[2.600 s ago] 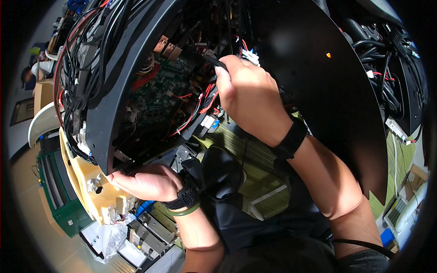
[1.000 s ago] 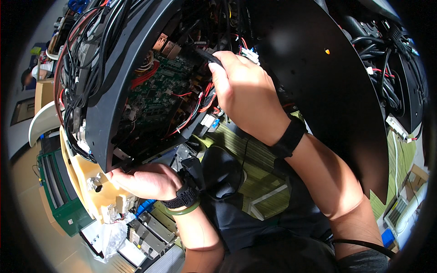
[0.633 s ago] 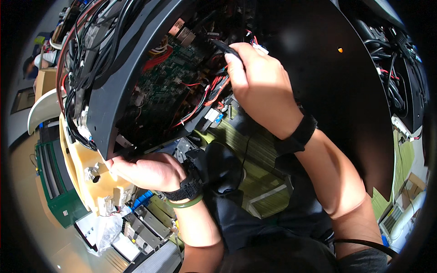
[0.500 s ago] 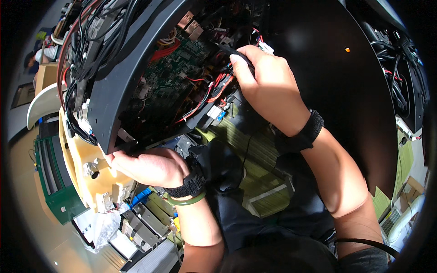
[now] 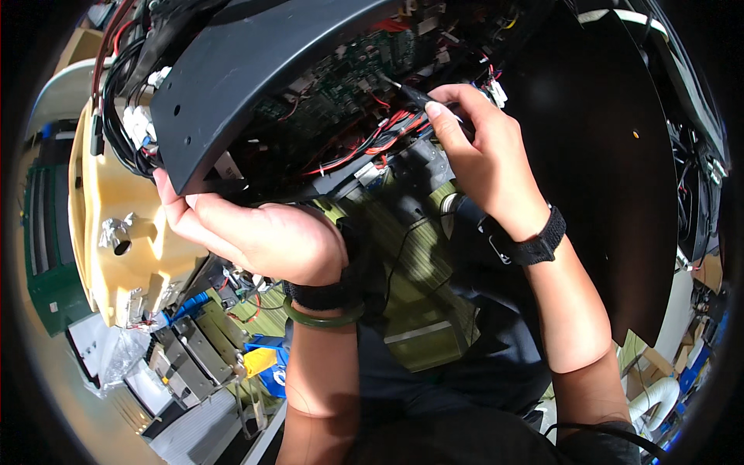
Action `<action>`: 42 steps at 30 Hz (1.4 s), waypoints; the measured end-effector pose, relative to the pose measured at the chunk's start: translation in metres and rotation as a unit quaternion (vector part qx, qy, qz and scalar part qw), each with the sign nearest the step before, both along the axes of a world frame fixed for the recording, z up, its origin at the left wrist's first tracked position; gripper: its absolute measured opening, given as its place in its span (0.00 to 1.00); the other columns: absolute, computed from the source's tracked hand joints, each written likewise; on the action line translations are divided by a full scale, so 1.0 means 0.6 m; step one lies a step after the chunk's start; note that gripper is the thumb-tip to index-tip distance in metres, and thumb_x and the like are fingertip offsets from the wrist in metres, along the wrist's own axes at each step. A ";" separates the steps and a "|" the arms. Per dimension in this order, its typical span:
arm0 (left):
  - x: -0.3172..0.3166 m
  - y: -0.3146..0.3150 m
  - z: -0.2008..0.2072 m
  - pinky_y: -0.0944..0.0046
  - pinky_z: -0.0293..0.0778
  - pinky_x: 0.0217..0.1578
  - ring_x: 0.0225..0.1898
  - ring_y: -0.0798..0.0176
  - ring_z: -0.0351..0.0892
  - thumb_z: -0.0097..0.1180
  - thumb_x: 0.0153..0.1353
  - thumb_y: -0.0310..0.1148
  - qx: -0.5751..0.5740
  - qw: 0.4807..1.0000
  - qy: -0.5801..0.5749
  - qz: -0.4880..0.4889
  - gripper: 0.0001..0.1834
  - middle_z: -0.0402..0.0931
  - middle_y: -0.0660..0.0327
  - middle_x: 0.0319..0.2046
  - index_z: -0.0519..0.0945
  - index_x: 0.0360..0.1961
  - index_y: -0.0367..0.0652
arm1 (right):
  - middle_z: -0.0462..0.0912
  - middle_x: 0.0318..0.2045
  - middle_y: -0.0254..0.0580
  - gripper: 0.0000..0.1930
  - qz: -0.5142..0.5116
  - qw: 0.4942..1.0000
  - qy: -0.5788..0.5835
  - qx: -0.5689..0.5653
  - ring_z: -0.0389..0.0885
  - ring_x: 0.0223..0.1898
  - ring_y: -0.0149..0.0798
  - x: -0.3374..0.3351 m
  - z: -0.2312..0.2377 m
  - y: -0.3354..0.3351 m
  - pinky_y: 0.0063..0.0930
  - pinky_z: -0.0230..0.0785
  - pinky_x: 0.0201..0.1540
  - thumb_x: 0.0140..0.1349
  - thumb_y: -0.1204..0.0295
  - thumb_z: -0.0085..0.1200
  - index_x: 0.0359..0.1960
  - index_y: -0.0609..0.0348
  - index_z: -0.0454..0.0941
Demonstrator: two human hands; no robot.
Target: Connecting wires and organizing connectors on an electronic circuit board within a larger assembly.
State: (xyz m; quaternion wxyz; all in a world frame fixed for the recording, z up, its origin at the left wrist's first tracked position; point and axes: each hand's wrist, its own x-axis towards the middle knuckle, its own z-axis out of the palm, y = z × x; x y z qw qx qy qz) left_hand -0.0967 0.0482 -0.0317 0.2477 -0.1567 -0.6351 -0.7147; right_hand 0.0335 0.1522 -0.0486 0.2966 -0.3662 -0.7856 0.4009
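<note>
A black metal housing (image 5: 232,70) stands tilted before me, its underside open toward me. Inside it sit a green circuit board (image 5: 341,76) and bundles of red and black wires (image 5: 387,132). My left hand (image 5: 260,236) grips the housing's lower left corner, thumb and fingers either side of the edge. In my right hand (image 5: 488,155) a slim black tool (image 5: 415,96) with a thin metal tip is pinched between thumb and fingers. Its tip points at the circuit board; I cannot tell whether it touches.
Looped black cables with white connectors (image 5: 139,128) hang off the housing's left side. Beyond is a cream moulded part (image 5: 116,201). A large black panel (image 5: 597,178) spans the right. Metal brackets (image 5: 190,349) and a blue-and-yellow object (image 5: 267,363) lie lower left.
The housing now appears tilted further. My left hand, still at its corner, shows higher in view. The tool in my right hand now shows clearly, with its tip toward the board.
</note>
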 end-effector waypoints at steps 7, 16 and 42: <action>-0.006 0.002 -0.001 0.58 0.63 0.60 0.54 0.57 0.67 0.36 0.63 0.24 -0.057 0.997 0.055 0.022 0.19 0.65 0.52 0.53 0.65 0.55 0.31 | 0.77 0.19 0.40 0.11 0.041 0.999 0.027 0.023 0.67 0.15 0.27 -0.008 -0.004 -0.004 0.23 0.62 0.21 0.60 0.69 0.56 0.42 0.59 0.77; 0.005 0.010 0.006 0.59 0.69 0.52 0.50 0.58 0.70 0.38 0.64 0.34 0.065 0.996 -0.053 -0.019 0.20 0.69 0.54 0.50 0.68 0.55 0.37 | 0.82 0.27 0.38 0.11 0.048 0.998 0.033 0.015 0.72 0.23 0.22 -0.009 -0.014 -0.008 0.18 0.63 0.25 0.61 0.70 0.57 0.44 0.61 0.79; -0.001 0.006 0.004 0.63 0.70 0.49 0.46 0.62 0.72 0.39 0.67 0.36 0.072 0.995 -0.045 -0.052 0.20 0.70 0.55 0.47 0.67 0.56 0.39 | 0.81 0.32 0.51 0.11 0.067 0.993 -0.012 0.097 0.81 0.31 0.45 -0.019 -0.025 -0.024 0.29 0.71 0.35 0.61 0.73 0.55 0.43 0.65 0.78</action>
